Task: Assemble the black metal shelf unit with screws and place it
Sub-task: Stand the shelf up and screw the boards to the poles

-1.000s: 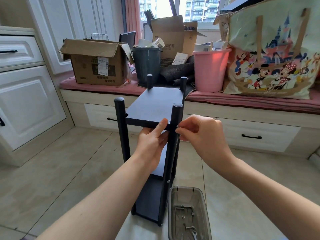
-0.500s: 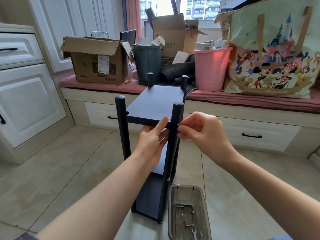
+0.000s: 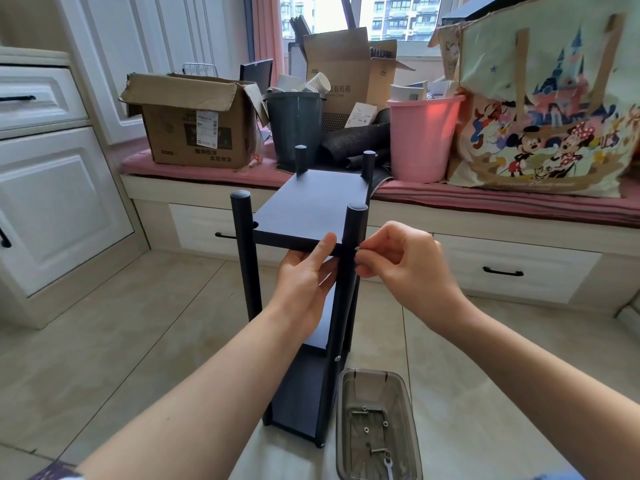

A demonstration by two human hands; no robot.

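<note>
The black shelf unit (image 3: 311, 209) stands upright on the tiled floor, with four round posts and three boards. My left hand (image 3: 304, 282) grips the front edge of the top board from below, thumb up against the edge beside the near right post (image 3: 353, 237). My right hand (image 3: 405, 268) pinches a small silver screw (image 3: 356, 248) against the right side of that post, at the height of the top board. A second screw head (image 3: 336, 358) shows lower on the same post.
A clear plastic box (image 3: 377, 379) with several loose screws and a small wrench sits on the floor at the shelf's right foot. Behind is a window seat with drawers, holding a cardboard box (image 3: 194, 119), a dark bin, a pink bucket (image 3: 420, 136) and a large printed bag.
My right hand's fingers have shifted a little at the post, still pinching the screw there. The left hand and the shelf have stayed in place.
</note>
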